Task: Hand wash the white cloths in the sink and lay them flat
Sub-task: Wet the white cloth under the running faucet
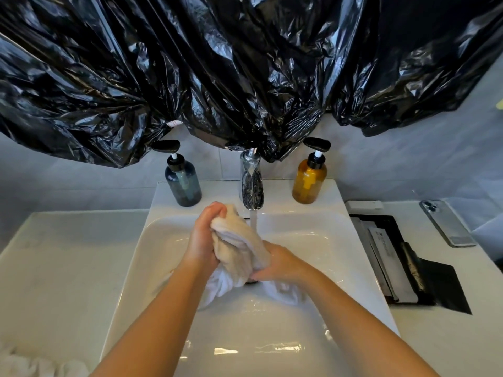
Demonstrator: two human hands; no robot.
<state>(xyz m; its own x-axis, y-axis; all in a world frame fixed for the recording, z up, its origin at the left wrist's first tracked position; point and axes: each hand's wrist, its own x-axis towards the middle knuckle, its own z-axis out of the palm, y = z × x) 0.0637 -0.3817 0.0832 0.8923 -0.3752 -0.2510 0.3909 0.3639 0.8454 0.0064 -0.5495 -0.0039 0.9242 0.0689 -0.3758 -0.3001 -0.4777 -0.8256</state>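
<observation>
Two hands are working over one white sink (130, 268). Two pump bottles are standing at its far rim, a blue-grey bottle (183, 186) left of the single tap (252, 186) and an amber bottle (309, 183) right of it. One phone (446, 223) is lying on the counter at the far right, beside a recessed slot (424, 281) lined in black. A black plastic sheet (217, 63) is hanging across the wall above. White fabric (24, 365) is sitting bunched at the near left corner of the counter (how many pieces, I cannot tell).

The white cloth (236, 248) is being held above the middle of the basin, just left of the thin stream running from the tap. It is looking wet and heavy, bunched into a thick creamy roll, with a whiter tail drooping towards the drain. The left hand (202, 240) is clutching its upper end, fingers curled tightly over it. The right hand (283, 263) is gripping the lower part, fingers wrapped round it. More white folds (288, 293) are lying in the basin under the right wrist; whether they belong to the same cloth, I cannot tell.
</observation>
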